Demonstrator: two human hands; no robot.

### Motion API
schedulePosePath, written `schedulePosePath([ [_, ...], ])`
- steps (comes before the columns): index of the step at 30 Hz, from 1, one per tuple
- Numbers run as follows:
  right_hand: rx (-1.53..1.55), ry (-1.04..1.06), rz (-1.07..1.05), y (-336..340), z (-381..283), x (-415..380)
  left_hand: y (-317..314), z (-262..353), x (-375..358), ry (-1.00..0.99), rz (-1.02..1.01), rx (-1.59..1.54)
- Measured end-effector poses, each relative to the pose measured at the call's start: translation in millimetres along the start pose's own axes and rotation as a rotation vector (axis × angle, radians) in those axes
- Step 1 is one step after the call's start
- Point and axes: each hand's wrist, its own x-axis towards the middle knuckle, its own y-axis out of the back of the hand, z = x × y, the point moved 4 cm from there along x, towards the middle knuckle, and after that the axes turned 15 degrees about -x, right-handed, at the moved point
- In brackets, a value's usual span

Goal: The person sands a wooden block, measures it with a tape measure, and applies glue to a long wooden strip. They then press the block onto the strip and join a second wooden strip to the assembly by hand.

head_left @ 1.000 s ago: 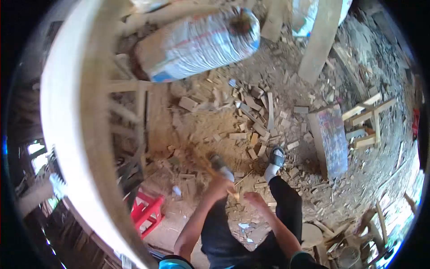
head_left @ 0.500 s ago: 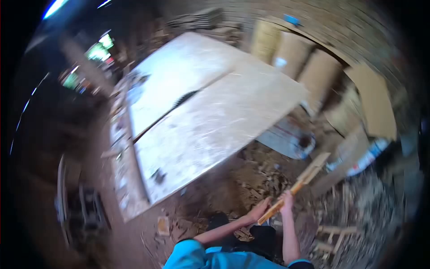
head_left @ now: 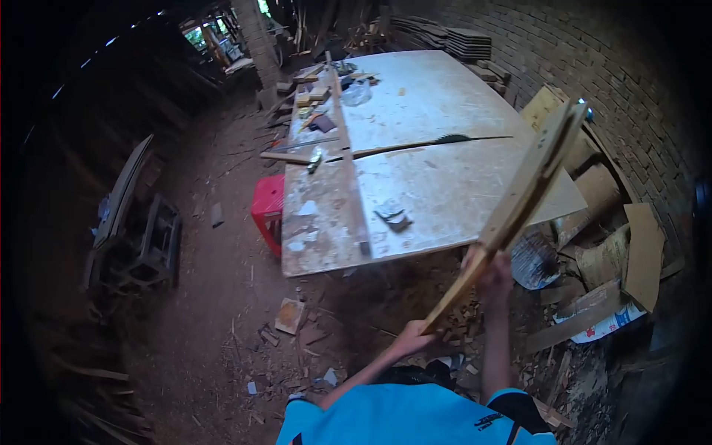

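Note:
A long wooden board slants up and to the right in front of my body, its far end over the right side of the saw table. Around its lower end my left hand is closed. My right hand grips the board higher up, near its middle, and is somewhat blurred. A groove or gap seems to run along the upper part of the board. The toothed saw blade stands up through the table top, beyond the board and apart from it.
A hammer and small wood pieces lie along the table's left side. A red stool stands under that edge. Rolled sheets and cardboard lean at the right by the brick wall. Wood scraps cover the floor.
The board has risen from low beside the table to up across its right side, both hands still on it. My view has turned, showing more of the left floor and the red stool.

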Motion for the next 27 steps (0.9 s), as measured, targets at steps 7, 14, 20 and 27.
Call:
schedulePosePath([
  [7, -0.081, -0.204, -0.039, -160.6, 46.5, 126.2, 162.4, 30.0, -158.9, 0.089, 0.308, 0.210],
  [14, -0.148, -0.320, 0.008, -257.1, 134.8, 143.5, 265.0, 50.9, -191.5, 0.210, 0.317, 0.273],
  [20, -0.327, -0.164, 0.080, -318.2, 222.9, 158.4, 344.2, 22.3, -209.8, 0.346, 0.633, 0.058],
  [27, -0.282, -0.256, -0.195, -406.8, 270.4, 199.4, 436.9, 69.2, -239.7, 0.341, 0.946, 0.049],
])
